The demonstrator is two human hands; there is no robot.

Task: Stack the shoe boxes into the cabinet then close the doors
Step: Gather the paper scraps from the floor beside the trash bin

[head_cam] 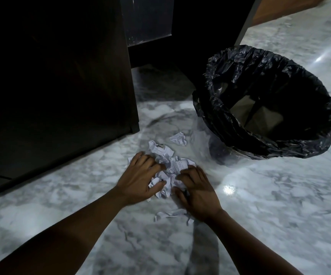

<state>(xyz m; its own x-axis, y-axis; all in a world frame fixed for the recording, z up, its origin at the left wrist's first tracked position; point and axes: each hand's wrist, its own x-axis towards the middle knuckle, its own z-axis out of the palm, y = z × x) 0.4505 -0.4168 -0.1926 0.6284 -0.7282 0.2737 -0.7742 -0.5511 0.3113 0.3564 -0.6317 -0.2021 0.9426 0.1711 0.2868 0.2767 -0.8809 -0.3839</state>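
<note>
Marble floor (pixel 260 215), grey-veined, glossy; dark cabinet (pixel 57 86) at left, black-lined bin (pixel 240 135) at right. Torn paper scraps (pixel 178 165) heaped, clutched by left hand (pixel 140 175) and right hand (pixel 198 192).

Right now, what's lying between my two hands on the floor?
In the head view, a heap of torn, crumpled paper scraps lies between the left hand and right hand, both with fingers curled on it.
</note>
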